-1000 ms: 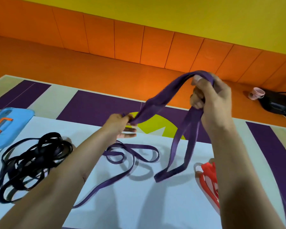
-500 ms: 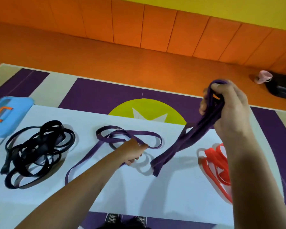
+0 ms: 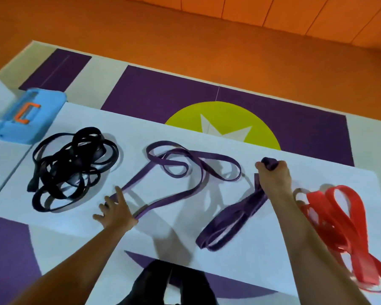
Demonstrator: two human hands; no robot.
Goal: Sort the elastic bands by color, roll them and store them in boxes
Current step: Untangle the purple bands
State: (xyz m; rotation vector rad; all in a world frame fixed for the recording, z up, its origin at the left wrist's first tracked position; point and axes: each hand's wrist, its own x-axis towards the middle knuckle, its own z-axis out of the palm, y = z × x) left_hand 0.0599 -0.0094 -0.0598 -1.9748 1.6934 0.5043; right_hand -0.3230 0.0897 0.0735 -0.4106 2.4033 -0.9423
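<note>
Your right hand [image 3: 274,179] is clenched around the top of the folded purple band [image 3: 227,230]. The doubled end pokes out above your knuckles. Holding it there seems meant to keep the layers stacked so they can be rolled from one end without sliding apart. This band lies on the counter [image 3: 251,260] between the other purple one and the red bands [image 3: 343,208]. Its long axis runs on a diagonal from your fist at the far right down to the near left. The free looped end points toward you and to the left.

Your left hand [image 3: 117,214] is released, with fingers spread flat on the counter. It presses on the near bend of the loose purple band [image 3: 198,155], probably to pin it or gather it. That band has no single direction. Its long strands run from under your left hand away and to the right, ending in open coils at the far side.

The colours are already apart. The black bands [image 3: 70,164] are heaped at the left just beside the blue box [image 3: 37,119], purple sits in the middle, and red is at the right, touching your right forearm. Nothing is rolled or boxed yet. I'd judge the sorting nearly done and the rolling about to start.
</note>
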